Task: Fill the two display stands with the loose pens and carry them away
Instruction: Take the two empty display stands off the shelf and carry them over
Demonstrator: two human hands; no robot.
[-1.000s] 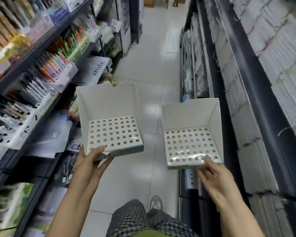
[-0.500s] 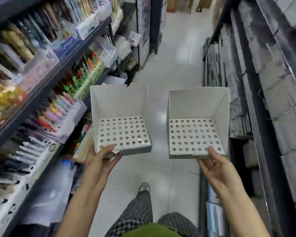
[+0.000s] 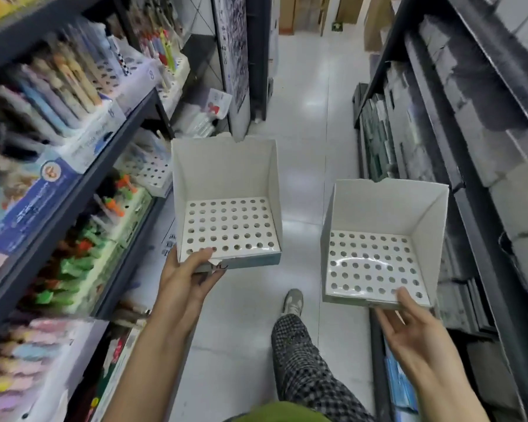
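Head cam: left hand [image 3: 187, 277] gripped left stand [image 3: 226, 208] by its front edge, thumb on top; right hand [image 3: 415, 327] pinched right stand [image 3: 378, 239] likewise. Both stands held no pens, well apart over aisle floor [image 3: 302, 147]. Pen shelves [image 3: 73, 184] at left.

narrow shop aisle w/ glossy white tiled floor [image 3: 299, 95], ceiling light reflecting off it. left: dark metal shelving [image 3: 73, 184], tiers packed w/ colourful stationery in display boxes, blurred. right: dark shelving [image 3: 470, 184] stacked w/ pale paper goods, spines out. far end: dark pillar [image 3: 258, 56] w/ patterned panel beside it, brown cardboard boxes [image 3: 287, 13] standing on floor.
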